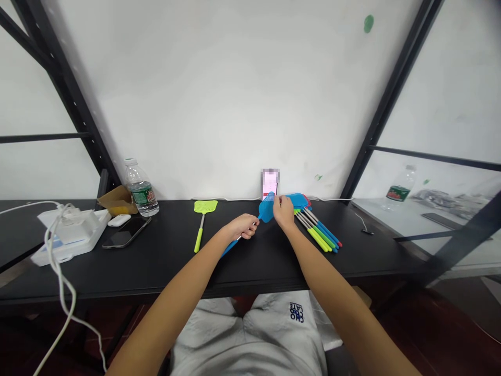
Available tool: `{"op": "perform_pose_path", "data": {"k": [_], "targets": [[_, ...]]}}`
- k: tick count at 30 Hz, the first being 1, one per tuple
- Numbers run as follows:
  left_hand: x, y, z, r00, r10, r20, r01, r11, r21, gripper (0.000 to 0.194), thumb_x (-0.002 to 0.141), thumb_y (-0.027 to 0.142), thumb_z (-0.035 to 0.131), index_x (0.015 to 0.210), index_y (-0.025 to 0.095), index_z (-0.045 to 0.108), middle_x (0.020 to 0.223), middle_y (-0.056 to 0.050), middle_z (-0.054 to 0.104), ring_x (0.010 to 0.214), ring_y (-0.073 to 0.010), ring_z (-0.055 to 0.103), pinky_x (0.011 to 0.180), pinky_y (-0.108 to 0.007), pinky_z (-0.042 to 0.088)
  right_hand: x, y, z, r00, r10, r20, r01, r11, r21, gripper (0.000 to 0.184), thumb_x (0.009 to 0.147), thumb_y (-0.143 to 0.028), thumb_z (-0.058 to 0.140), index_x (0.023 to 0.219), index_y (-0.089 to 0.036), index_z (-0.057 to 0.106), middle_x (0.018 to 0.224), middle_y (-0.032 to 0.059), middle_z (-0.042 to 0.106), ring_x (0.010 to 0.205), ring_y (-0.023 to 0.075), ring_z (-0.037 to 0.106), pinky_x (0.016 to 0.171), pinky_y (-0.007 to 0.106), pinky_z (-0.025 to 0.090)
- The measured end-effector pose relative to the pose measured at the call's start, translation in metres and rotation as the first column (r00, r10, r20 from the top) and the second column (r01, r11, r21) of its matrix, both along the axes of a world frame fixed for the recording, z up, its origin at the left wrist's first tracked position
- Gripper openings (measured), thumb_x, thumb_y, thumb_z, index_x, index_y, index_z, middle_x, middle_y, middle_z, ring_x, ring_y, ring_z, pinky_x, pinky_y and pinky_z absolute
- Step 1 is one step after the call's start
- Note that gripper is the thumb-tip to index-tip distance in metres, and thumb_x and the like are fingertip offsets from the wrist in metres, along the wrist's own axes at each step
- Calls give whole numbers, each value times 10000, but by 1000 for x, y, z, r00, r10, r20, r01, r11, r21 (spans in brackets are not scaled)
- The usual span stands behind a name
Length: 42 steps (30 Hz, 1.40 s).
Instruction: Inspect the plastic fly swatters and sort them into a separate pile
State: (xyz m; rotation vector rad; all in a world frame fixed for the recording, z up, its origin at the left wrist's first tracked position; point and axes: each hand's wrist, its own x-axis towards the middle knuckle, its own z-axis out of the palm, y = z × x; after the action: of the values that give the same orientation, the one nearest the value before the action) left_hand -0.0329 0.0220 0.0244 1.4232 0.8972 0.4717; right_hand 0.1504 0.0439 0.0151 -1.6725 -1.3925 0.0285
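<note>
A blue fly swatter point(266, 210) is held above the black table between both hands, its head pointing away from me. My left hand point(243, 226) is closed around its metal shaft, with the blue handle running out below toward the table's front edge. At the right edge of the swatter's head, my right hand point(283, 211) is closed, its fingers pinching the rim. Beside my right hand lies a fanned pile of fly swatters point(319, 230) with yellow-green, green, blue and red handles. To the left, a single yellow-green fly swatter point(205, 207) lies flat on the table.
A phone point(270, 183) with a lit screen leans against the wall behind the hands. Leftward stand a water bottle point(141, 189), a small cardboard box point(118, 200), a dark phone point(127, 233), a white case point(119, 220) and a power strip point(74, 235) with trailing cables.
</note>
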Motion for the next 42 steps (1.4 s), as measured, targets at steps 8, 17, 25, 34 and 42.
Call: {"op": "perform_pose_path", "data": {"k": [8,17,25,34,42], "targets": [[5,-3,0,999,37,-18,-38,999,-18,180,748,212,510,666,191,351,537,82,198,398,-26,152,372,-168,79,0,3,-4,999,41,-2,-41,998,-45,439,967,-437,275,850,-176,609,928,138,674,895,246,587,754,288,378],[5,-6,3,997,72,-7,-72,997,-16,179,743,187,531,663,184,370,527,88,234,382,-15,151,373,-161,77,2,7,-6,999,39,-36,-39,999,6,428,953,-418,281,759,-182,581,862,135,663,819,255,579,730,321,372],[6,-7,4,996,88,-32,-90,995,-42,224,826,244,517,663,184,377,502,94,227,364,-20,164,362,-158,85,3,6,-6,998,45,-41,-44,999,17,410,955,-412,286,750,-188,562,862,130,664,798,244,574,719,313,375],[5,-7,6,998,47,-37,-49,997,-65,323,883,389,523,672,186,389,479,102,220,357,-21,151,370,-169,74,5,4,-4,999,-15,-33,15,1000,25,477,971,-438,263,817,-170,626,885,138,687,800,237,593,711,296,377],[4,-14,3,997,-72,-16,73,987,143,207,867,280,524,704,167,466,512,78,325,375,-22,233,375,-169,152,11,2,-3,990,-69,121,86,986,-145,581,972,-475,253,870,-139,716,903,175,696,804,245,615,693,298,379]]}}
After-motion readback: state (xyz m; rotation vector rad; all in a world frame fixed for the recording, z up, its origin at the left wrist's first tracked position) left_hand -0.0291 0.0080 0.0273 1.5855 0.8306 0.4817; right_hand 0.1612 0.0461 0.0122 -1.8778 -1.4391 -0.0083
